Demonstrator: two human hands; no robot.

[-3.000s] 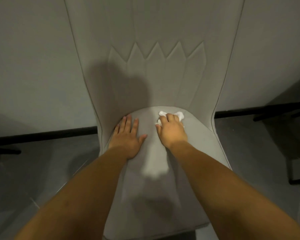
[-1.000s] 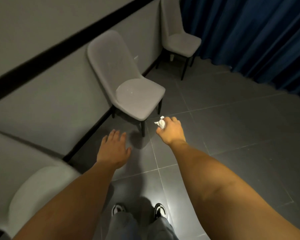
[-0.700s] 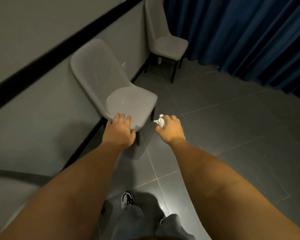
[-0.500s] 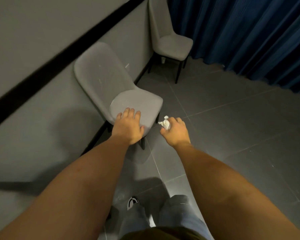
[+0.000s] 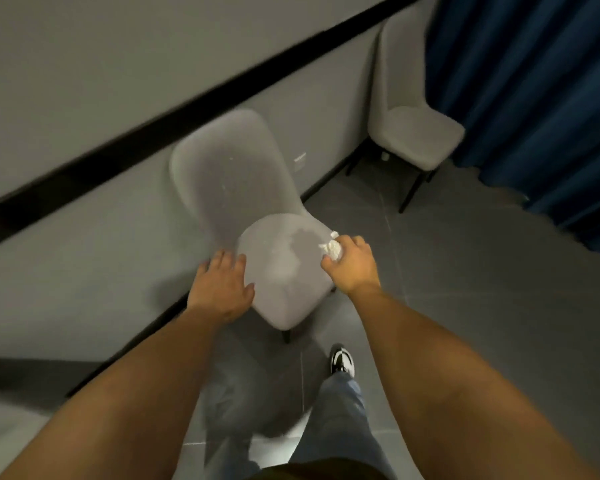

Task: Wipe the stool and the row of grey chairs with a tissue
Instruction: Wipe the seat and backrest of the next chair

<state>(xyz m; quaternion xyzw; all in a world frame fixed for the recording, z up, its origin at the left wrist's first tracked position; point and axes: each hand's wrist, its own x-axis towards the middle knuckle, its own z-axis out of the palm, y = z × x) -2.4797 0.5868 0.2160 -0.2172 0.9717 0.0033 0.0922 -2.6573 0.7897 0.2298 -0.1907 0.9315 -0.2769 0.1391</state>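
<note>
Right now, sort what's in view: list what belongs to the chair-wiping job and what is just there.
Part of the job:
- crumpled white tissue, pinched in the right hand
- near grey chair, its seat under the tissue
- far grey chair by the curtain
- left hand, open at the near seat's edge

Just there:
- blue curtain
- grey tiled floor
- black wall stripe

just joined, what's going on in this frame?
A person is at the nearer grey chair, one of two along the wall. The right hand grips a crumpled white tissue over the right edge of the seat. The left hand is open, fingers spread at the seat's left edge. The farther chair stands by the blue curtain.
</note>
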